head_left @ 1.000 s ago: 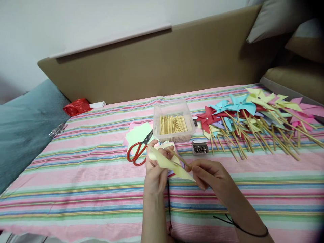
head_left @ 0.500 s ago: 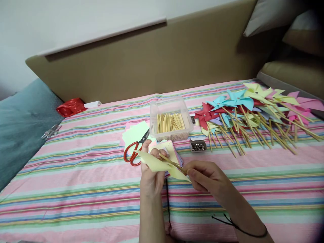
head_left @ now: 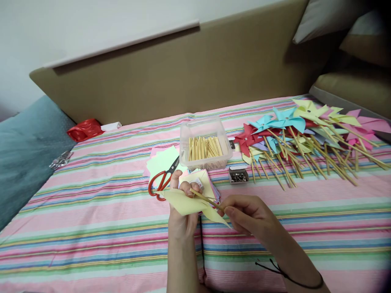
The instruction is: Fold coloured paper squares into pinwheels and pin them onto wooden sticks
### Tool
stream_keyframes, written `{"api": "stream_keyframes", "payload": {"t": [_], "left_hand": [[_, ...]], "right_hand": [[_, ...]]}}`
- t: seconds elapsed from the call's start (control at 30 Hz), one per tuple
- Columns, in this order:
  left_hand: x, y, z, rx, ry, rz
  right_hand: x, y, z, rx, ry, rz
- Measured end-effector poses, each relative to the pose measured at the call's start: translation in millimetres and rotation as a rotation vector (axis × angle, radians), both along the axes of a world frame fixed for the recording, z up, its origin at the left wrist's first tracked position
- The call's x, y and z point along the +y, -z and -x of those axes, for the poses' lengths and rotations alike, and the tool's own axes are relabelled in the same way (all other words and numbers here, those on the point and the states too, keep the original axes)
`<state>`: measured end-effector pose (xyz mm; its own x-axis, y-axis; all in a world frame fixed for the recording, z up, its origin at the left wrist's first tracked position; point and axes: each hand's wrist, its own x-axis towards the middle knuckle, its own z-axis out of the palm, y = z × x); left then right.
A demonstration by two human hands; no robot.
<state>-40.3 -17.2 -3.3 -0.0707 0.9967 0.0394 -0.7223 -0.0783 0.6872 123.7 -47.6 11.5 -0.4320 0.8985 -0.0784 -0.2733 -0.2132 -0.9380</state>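
while left hand (head_left: 182, 222) grips one yellow pinwheel (head_left: 183, 202), right hand (head_left: 246, 213) one stick (head_left: 205, 198), one tub (head_left: 210, 164) holds sticks (head_left: 206, 148), nearer box (head_left: 239, 182) metal bits (head_left: 239, 177).

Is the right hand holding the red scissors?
No, the right hand holds a thin stick, while the scissors lie apart from it.

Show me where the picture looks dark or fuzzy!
Head view: black swallows the upper right corner; head view: a shadow lies on the brown backrest under the pale cushion; head view: shiny bits in the little box run together, while the held yellow pinwheel looks fairly clear.
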Motion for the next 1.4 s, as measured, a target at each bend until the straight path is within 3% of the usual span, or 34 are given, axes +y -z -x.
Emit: {"api": "stream_keyframes", "payload": {"t": [0.17,0.4,1.1,1.4], "left_hand": [[-2,-4.3,-4,-0.059,0.002,0.002],[-3,-10.7,-9,-0.121,-0.097,0.067],[-3,-14.4,-6,-0.134,-0.04,0.096],[-5,-6.3,-7,-0.093,-0.003,0.017]], "right_hand": [[-1,-1,1,0.006,-0.015,-0.01],[0,1,3,-0.011,-0.029,-0.036],[-1,1,4,0.029,-0.056,-0.043],[-1,1,1,-0.053,-0.02,-0.085]]}}
